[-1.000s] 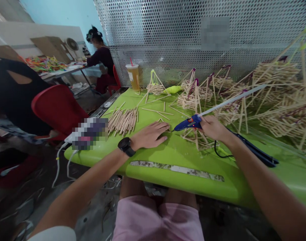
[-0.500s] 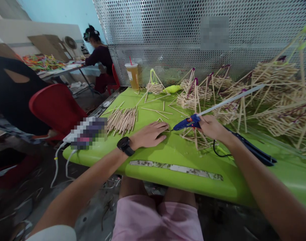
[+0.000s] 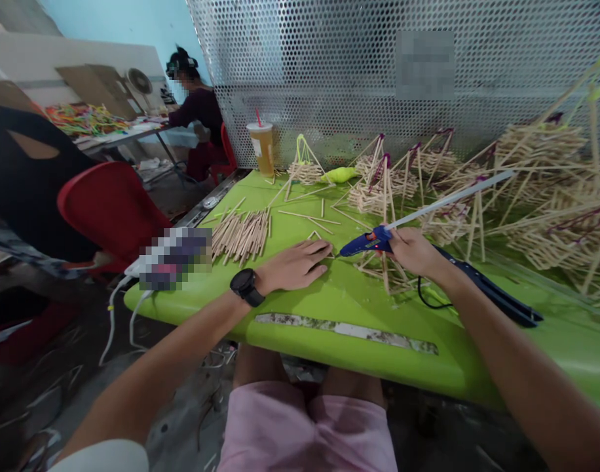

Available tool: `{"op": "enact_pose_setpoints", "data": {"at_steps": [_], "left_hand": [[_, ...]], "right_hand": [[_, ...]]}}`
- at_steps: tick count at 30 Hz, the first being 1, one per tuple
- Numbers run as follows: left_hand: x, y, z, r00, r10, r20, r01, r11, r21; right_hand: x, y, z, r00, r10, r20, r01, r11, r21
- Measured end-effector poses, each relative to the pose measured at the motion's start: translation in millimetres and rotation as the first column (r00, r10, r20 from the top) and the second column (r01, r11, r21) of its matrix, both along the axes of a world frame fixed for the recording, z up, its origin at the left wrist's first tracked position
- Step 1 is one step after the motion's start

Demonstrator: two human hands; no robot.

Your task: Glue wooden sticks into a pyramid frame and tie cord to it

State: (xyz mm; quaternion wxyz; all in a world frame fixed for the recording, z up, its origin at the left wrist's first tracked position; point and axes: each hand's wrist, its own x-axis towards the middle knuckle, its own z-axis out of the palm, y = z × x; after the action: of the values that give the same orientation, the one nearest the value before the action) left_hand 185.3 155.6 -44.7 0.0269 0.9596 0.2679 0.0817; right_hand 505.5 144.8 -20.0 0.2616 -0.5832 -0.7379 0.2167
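My right hand [image 3: 412, 250] is wrapped round a blue glue gun [image 3: 361, 243], whose nozzle points left and down at the table. A long white glue stick [image 3: 450, 200] sticks out of its back end. My left hand [image 3: 300, 263] lies flat with fingers stretched over a small triangle of wooden sticks [image 3: 316, 235]. Most of that triangle is hidden under the fingers. The nozzle tip is close beside the fingertips, near one corner of the sticks. Left of my hand is a pile of loose wooden sticks [image 3: 243, 236].
Stacked stick frames with purple ties [image 3: 378, 190] crowd the back right of the green table [image 3: 329, 364]. A drink cup [image 3: 261, 149] stands at the back left. A power strip [image 3: 165, 255] sits at the left edge. Dark pliers-like handles [image 3: 496, 292] lie right. A co-worker [image 3: 199, 111] sits beyond.
Almost nothing differs. The view has shifted very slightly; both hands and the glue gun keep nearly the same place.
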Motion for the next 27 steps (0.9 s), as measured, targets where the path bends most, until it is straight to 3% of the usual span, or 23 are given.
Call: {"op": "enact_pose_setpoints", "data": {"at_steps": [20,27], "left_hand": [[0,2,-3.1,0.998,-0.012,0.057,0.013,0.999,-0.029],[0,2,-2.3,0.999,-0.011,0.046,0.013,0.999,-0.03]], "right_hand": [[-9,-6,6.4,1.0,-0.005,0.028,0.004,0.999,0.044],[-12,-8,10.8,0.997,-0.068,0.049,0.067,0.998,0.015]]}}
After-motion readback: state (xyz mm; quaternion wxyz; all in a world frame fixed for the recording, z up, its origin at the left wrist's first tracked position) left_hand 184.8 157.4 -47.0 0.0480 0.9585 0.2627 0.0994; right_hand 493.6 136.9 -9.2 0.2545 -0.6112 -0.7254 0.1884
